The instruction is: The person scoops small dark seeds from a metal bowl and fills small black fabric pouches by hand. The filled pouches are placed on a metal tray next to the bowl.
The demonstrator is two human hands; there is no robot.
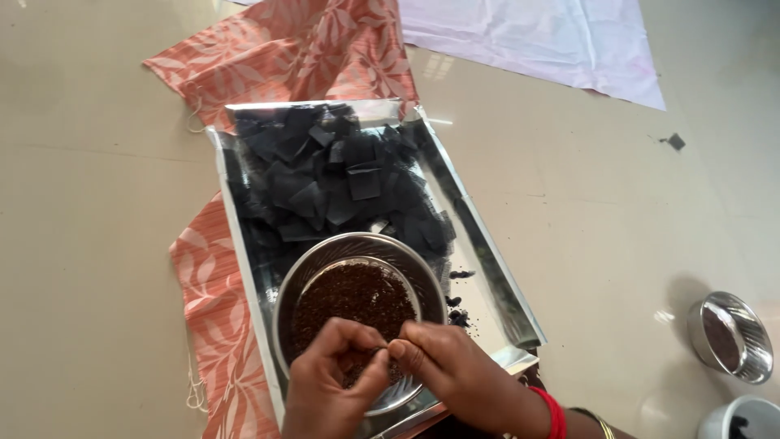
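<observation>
So both hands were working right over the steel bowl [360, 313], which sat at the near end of a shiny tray [496, 280] on the floor [97, 244]. The left hand [331, 382] and right hand [443, 370] had their fingertips pinched together around something tiny, too small to make out, directly above the bowl, probably so any spill dropped back in. The bowl held a dark brown, crumbly powder [353, 301], heaped in the middle. Behind it, the tray's far half was piled with little black squares [337, 175], loose and overlapping. A few dark crumbs [457, 305] lay on the tray just beside the bowl. An orange leaf-print cloth [215, 301] was spread under the tray. Off to the right sat a smaller steel bowl [731, 337] with a dark bit inside, and a white cup [743, 419] near it.
</observation>
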